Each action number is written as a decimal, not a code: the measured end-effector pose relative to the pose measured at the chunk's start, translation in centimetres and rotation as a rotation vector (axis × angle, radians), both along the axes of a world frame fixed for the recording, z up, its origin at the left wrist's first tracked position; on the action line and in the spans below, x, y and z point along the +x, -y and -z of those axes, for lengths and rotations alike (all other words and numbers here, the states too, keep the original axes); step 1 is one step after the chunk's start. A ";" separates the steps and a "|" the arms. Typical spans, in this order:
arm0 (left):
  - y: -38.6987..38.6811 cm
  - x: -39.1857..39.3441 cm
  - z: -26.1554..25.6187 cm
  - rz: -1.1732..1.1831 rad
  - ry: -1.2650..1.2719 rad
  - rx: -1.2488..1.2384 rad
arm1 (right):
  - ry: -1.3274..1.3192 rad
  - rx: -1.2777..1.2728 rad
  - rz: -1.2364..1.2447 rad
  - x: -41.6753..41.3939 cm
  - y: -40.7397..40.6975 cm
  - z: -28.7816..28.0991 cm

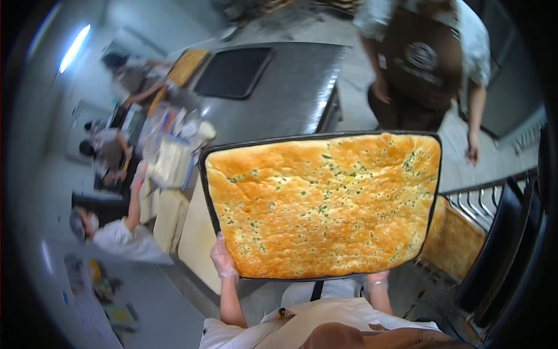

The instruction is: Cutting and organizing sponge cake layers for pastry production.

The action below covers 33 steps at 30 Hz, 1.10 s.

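A large golden flatbread [322,209] flecked with chopped green herbs fills a dark baking tray [211,205], which is held up in front of my body. My left hand [223,257], in a clear plastic glove, grips the tray's near left edge. Under the near right edge sits my right hand [378,279], also gloved; the tray hides its fingers. The tray tilts slightly, with its far right corner highest in the picture.
A steel worktable [301,87] carries a flat black tray [235,72]. Pale sheets or boards [198,235] lie at left near a masked co-worker [126,231]. A person in a brown apron [418,65] stands beyond my tray. At right, a rack [475,205] holds another baked sheet [455,240].
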<state>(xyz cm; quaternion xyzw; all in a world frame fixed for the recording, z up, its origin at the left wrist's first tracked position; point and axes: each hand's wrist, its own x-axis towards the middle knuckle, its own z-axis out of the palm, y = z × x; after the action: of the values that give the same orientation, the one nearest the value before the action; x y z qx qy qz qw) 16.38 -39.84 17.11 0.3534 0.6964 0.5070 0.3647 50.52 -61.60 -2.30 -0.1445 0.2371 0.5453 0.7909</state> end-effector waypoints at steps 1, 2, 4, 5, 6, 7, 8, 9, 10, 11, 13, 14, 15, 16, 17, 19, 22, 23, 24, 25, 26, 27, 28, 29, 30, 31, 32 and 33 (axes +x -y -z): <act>1.2 -1.3 -0.4 -0.049 0.118 0.044 | 0.008 0.012 -0.048 2.1 -2.6 -2.6; 2.9 -1.7 -1.8 -0.105 0.126 0.056 | 0.108 0.023 -0.009 3.8 -4.9 -5.4; 6.6 -1.5 -5.0 -0.221 0.120 -0.183 | 0.309 0.062 0.074 6.2 -8.4 -10.6; 9.7 -3.1 -4.9 -0.323 0.074 -0.208 | 0.392 0.112 0.082 6.6 -10.6 -13.2; 11.7 -4.0 -4.0 -0.366 0.090 -0.198 | 0.484 0.145 0.140 5.8 -11.5 -16.4; 13.6 -4.6 -2.6 -0.344 0.066 -0.191 | 0.577 0.179 0.210 5.6 -15.2 -20.4; 15.4 -5.0 -1.9 -0.327 0.042 -0.181 | 0.094 0.597 0.177 6.2 -17.3 -19.3; 17.0 -4.9 -1.5 -0.363 0.059 -0.170 | -0.429 0.966 0.124 6.7 -19.5 -18.1; 18.4 -4.8 -1.2 -0.378 0.044 -0.181 | -0.438 0.967 0.089 5.6 -21.8 -19.6; 20.4 -4.5 -0.9 -0.396 0.030 -0.199 | 0.075 1.036 0.119 3.9 -23.5 -22.3; 26.9 -9.0 0.8 -0.393 -0.007 -0.305 | 0.494 0.877 0.074 0.3 -22.9 -27.5; 28.8 -10.9 1.4 -0.319 -0.049 -0.409 | 0.511 0.880 0.059 0.1 -22.4 -28.2; 29.0 -10.8 -1.5 -0.288 0.014 -0.531 | 0.607 0.905 0.037 -0.4 -22.5 -28.2; 31.6 -13.0 -2.9 -0.285 -0.044 -0.699 | 0.677 0.942 -0.013 -1.9 -23.1 -27.9; 33.8 -14.8 -3.8 -0.250 -0.094 -0.880 | 0.684 0.939 -0.056 -2.4 -23.4 -27.3; 33.5 -14.2 -6.7 -0.268 0.119 -0.807 | 0.813 0.910 -0.172 -2.3 -23.6 -26.1; 33.0 -15.9 -7.0 -0.310 0.339 -0.846 | 0.977 0.867 -0.349 -3.5 -24.4 -23.6; 32.8 -17.3 -6.6 -0.306 0.356 -0.967 | 1.028 0.847 -0.406 -2.9 -24.5 -22.7; 33.1 -19.4 -6.6 -0.329 0.365 -0.988 | 1.049 0.830 -0.467 -3.4 -24.9 -21.6; 31.8 -21.3 -6.0 -0.296 0.449 -1.021 | 1.120 0.788 -0.496 -3.3 -24.5 -21.9; 32.0 -21.4 -5.8 -0.307 0.542 -1.054 | 1.131 0.769 -0.528 -4.4 -24.3 -22.2; 31.9 -21.1 -6.1 -0.313 0.563 -1.078 | 1.098 0.649 -0.498 -5.7 -24.0 -22.8; 31.0 -20.2 -7.2 -0.347 0.676 -1.055 | 1.079 0.524 -0.463 -6.1 -23.6 -24.2; 30.3 -19.3 -8.3 -0.387 0.781 -1.028 | 1.106 0.440 -0.435 -6.0 -23.7 -25.1; 28.6 -19.7 -8.5 -0.381 0.792 -1.044 | 1.119 0.426 -0.442 -6.3 -24.4 -25.0; 26.8 -20.2 -8.7 -0.205 0.664 -1.159 | 1.155 0.432 -0.458 -6.2 -25.4 -24.8; 25.7 -20.8 -8.7 -0.023 0.526 -1.265 | 1.188 0.435 -0.471 -5.8 -26.2 -24.3; 25.6 -21.5 -7.7 0.009 0.544 -1.254 | 1.161 0.471 -0.499 -5.6 -26.9 -23.7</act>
<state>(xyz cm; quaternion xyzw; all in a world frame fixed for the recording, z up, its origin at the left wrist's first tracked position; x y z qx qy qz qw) -5.08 -65.40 24.82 -0.0617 0.7407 0.0770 0.6645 44.95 -34.73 21.42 -0.2882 -0.3925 0.5825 0.6508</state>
